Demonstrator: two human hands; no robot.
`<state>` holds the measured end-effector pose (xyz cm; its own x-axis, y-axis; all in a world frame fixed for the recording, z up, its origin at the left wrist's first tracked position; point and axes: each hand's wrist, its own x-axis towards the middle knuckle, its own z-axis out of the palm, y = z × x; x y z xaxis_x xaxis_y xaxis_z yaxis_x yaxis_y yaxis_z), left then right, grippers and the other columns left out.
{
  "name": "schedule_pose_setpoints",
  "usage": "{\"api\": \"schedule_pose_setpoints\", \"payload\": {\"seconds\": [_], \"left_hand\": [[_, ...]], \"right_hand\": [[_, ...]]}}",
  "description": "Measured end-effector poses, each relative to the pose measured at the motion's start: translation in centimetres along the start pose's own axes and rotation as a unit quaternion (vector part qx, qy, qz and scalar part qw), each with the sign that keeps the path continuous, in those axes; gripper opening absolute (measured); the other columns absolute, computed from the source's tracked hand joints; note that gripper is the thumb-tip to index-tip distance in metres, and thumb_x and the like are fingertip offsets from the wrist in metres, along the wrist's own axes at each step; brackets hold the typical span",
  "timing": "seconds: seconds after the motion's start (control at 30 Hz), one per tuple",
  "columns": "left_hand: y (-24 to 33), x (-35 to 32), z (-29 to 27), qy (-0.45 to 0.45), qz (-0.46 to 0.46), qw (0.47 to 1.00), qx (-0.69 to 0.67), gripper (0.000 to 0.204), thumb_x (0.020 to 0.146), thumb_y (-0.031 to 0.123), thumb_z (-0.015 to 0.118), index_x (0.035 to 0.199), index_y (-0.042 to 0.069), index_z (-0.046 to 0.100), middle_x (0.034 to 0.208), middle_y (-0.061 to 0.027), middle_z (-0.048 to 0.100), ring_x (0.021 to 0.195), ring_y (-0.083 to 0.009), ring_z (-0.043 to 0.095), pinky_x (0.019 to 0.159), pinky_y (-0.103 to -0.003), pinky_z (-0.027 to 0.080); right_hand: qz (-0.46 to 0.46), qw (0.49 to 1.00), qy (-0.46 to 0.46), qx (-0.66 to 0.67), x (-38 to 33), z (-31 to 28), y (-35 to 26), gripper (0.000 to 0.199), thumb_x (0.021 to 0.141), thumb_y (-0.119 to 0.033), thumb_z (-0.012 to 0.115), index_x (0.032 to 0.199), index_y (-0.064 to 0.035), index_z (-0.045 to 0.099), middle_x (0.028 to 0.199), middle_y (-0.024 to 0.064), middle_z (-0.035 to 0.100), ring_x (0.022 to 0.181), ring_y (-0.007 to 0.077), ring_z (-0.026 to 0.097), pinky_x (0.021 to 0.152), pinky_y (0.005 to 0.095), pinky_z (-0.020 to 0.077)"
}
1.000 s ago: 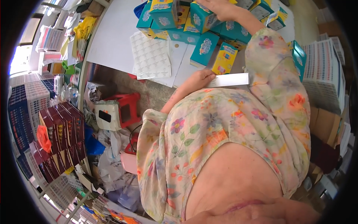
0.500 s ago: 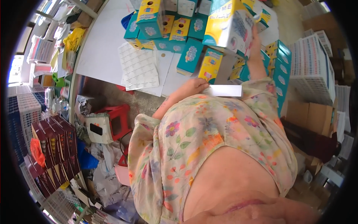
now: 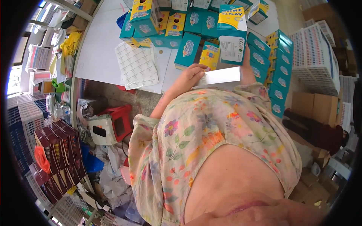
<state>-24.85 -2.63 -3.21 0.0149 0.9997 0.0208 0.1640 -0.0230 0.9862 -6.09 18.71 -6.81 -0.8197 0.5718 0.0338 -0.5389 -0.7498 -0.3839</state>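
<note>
My left hand (image 3: 189, 78) is closed at the left end of a white paper strip (image 3: 220, 76), pinching it near the table's front edge. My right hand (image 3: 246, 62) grips a teal-and-yellow carton (image 3: 233, 48) along its right side; most of its fingers are hidden behind it. The carton is tilted up, with a white printed panel facing me. Just beyond my left fingers sits a yellow carton (image 3: 209, 55), and left of that a teal carton (image 3: 187, 49) lies flat. A sheet of white labels (image 3: 136, 66) lies farther left.
Several similar cartons stand in groups across the white table (image 3: 98, 56), with a row of teal cartons (image 3: 280, 81) along its right edge. Tall stacked printed sheets (image 3: 316, 62) rise at the right. On the floor at left is a red stool (image 3: 120, 122). A person (image 3: 320, 132) in dark clothes is at far right.
My right hand has lowered the carton toward me and turned it, so its white printed panel now faces me. My left hand has shifted slightly left and away from my body with the strip.
</note>
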Motion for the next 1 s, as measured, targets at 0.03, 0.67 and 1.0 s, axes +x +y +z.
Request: {"api": "schedule_pose_setpoints", "payload": {"seconds": [0.03,0.67,1.0], "left_hand": [[0.7,-0.1,-0.4,-0.018,-0.052,0.998,-0.018,0.027,0.098,0.019,0.046,0.110,0.000,0.060,0.123,-0.0066,0.052,0.089,-0.0131,0.057,0.070,-0.025,0.047],[-0.1,2.4,-3.1,0.074,-0.009,0.847,-0.526,0.039,0.092,0.021,0.058,0.127,0.005,0.050,0.131,-0.0063,0.051,0.123,-0.0208,0.047,0.096,-0.036,0.044],[6.0,3.9,-0.6,0.209,0.106,0.971,0.042,0.020,0.095,0.021,0.049,0.091,0.005,0.061,0.154,-0.0190,0.013,0.142,-0.0413,0.000,0.108,-0.062,0.003]], "right_hand": [[-0.001,1.000,0.000,0.000,0.0,-0.1,-0.1,0.046,0.098,-0.043,0.036,0.125,-0.0104,0.054,0.120,0.0110,0.061,0.108,0.0282,0.060,0.091,0.0413,0.0487],[-0.046,0.970,0.059,-0.232,2.2,3.6,1.5,0.052,0.094,-0.020,0.053,0.140,-0.0069,0.035,0.122,0.0098,0.056,0.110,0.0242,0.057,0.092,0.0382,0.0491],[0.015,0.998,-0.034,-0.042,0.5,6.4,3.6,0.055,0.090,-0.057,0.047,0.121,-0.0122,0.055,0.114,0.0065,0.062,0.101,0.0199,0.062,0.085,0.0367,0.0516]]}}
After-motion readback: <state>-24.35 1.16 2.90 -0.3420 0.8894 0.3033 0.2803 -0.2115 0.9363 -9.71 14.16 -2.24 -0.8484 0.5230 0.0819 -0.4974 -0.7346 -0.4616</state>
